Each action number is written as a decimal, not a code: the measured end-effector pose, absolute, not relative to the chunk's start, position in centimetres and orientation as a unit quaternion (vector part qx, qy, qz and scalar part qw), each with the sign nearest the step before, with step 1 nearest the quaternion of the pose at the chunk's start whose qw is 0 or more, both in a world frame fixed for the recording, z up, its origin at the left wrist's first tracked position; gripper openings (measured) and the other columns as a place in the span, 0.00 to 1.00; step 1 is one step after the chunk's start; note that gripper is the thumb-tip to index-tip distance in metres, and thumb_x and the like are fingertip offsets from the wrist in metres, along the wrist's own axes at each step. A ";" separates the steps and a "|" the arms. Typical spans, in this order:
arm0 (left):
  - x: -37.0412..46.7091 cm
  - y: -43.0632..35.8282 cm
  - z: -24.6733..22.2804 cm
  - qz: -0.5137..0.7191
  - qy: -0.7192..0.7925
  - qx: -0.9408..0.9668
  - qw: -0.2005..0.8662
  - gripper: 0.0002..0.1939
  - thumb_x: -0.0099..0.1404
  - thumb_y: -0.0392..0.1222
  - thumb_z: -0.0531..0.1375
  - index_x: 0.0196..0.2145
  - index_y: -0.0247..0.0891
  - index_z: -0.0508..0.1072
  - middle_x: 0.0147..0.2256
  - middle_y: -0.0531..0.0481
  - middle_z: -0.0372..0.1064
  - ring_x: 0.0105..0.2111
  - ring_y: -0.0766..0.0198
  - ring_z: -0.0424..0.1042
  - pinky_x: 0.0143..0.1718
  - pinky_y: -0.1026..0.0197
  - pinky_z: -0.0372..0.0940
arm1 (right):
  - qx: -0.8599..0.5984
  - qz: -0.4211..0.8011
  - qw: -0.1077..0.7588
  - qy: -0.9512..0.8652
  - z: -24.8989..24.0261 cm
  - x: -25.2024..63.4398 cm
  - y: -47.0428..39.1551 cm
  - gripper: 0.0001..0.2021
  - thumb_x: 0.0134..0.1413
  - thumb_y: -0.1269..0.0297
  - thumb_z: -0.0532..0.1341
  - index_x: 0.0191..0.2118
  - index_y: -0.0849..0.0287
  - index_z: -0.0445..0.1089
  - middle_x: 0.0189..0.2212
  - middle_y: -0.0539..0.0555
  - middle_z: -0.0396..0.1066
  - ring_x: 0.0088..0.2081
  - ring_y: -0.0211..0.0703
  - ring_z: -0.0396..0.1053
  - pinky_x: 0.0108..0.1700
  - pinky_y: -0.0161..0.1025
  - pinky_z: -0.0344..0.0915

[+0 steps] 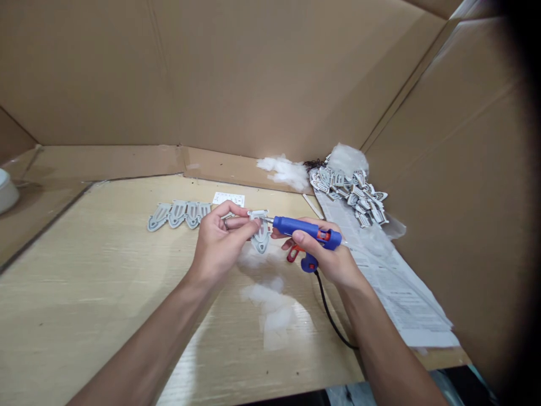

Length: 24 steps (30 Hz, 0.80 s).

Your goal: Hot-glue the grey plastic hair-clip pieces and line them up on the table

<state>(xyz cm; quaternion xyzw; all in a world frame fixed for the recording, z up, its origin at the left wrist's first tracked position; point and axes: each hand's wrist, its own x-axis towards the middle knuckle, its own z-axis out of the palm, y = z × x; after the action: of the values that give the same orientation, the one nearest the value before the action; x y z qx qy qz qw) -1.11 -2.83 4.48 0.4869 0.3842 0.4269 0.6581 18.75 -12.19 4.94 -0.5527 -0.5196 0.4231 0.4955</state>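
While the left hand [220, 237] pinches one grey shield-shaped piece [260, 232] between thumb and fingertips, the right hand [327, 254] is clamped around a blue glue gun [302, 230], and the gun's nozzle meets the top edge of that piece. Places below are given relative to the held piece, which hangs above the pale wooden tabletop [93, 293].

Step in hand, as judged: gluing along the upper edge of the held piece. The next move likely calls for a steady bead from the orange trigger and a firm pinch, with fingertips kept off the hot nozzle.

Count:
- Held grey piece: one, in the left hand, fingers closed on it.
- Glue gun: one, just right of the piece, its black cord [329, 316] running down toward the near table edge.
- Row of grey pieces [177, 214]: four, lying side by side on the tabletop to the left, well apart from the held piece.
- Small white printed card [229, 198]: one, behind and slightly left.
- Heap of printed pieces [350, 192]: many, overlapping; number cannot be told. Behind and to the right.
- White stuffing tufts [285, 169]: one clump behind, and thin wisps [270, 299] on the tabletop just below.
- Printed paper sheet [393, 287]: one, to the right, under the heap.
- Cardboard walls [211, 73]: enclosing the tabletop behind and right.
- White round object [6, 192]: one, far left, cut off by the frame edge.
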 end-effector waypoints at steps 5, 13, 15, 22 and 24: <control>-1.1 -2.9 4.4 0.429 0.383 0.487 0.657 0.21 0.53 0.46 0.74 0.35 0.38 0.67 0.27 0.52 0.78 0.26 0.70 0.75 0.30 0.70 0.66 | -0.554 0.422 0.498 -0.516 4.8 18.7 -12.2 0.20 0.64 0.48 0.69 0.51 0.60 0.80 0.49 0.62 0.81 0.40 0.47 0.81 0.31 0.35 0.75; -1.0 -3.1 4.4 0.444 0.390 0.486 0.644 0.22 0.53 0.47 0.75 0.34 0.38 0.66 0.28 0.51 0.80 0.26 0.70 0.76 0.28 0.71 0.66 | -0.579 0.403 0.490 -0.513 5.1 18.2 -12.2 0.22 0.62 0.46 0.70 0.49 0.61 0.80 0.45 0.62 0.82 0.37 0.47 0.81 0.30 0.36 0.76; -1.0 -3.2 4.4 0.447 0.392 0.494 0.635 0.21 0.54 0.47 0.74 0.33 0.38 0.66 0.29 0.49 0.80 0.28 0.69 0.77 0.29 0.72 0.67 | -0.593 0.391 0.486 -0.509 5.1 18.0 -12.2 0.24 0.61 0.45 0.71 0.50 0.61 0.80 0.44 0.62 0.82 0.36 0.47 0.80 0.31 0.37 0.76; -0.6 -3.5 4.3 0.473 0.395 0.518 0.594 0.20 0.55 0.45 0.74 0.31 0.36 0.66 0.32 0.49 0.80 0.33 0.67 0.82 0.33 0.72 0.73 | -0.622 0.330 0.472 -0.531 5.3 17.2 -12.2 0.21 0.61 0.45 0.70 0.49 0.57 0.82 0.45 0.58 0.81 0.39 0.46 0.79 0.32 0.35 0.74; -0.5 -3.6 4.2 0.474 0.400 0.522 0.585 0.19 0.55 0.45 0.73 0.31 0.36 0.66 0.32 0.49 0.80 0.32 0.67 0.82 0.32 0.73 0.73 | -0.629 0.309 0.468 -0.539 5.4 16.8 -12.3 0.19 0.62 0.46 0.70 0.48 0.57 0.82 0.42 0.56 0.81 0.37 0.44 0.78 0.32 0.35 0.73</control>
<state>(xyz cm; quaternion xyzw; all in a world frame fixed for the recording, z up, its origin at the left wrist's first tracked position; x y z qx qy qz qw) -0.50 -3.65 4.20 0.5224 0.4002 0.4741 0.5849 16.81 -12.29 5.43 -0.6286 -0.5390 0.3089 0.4678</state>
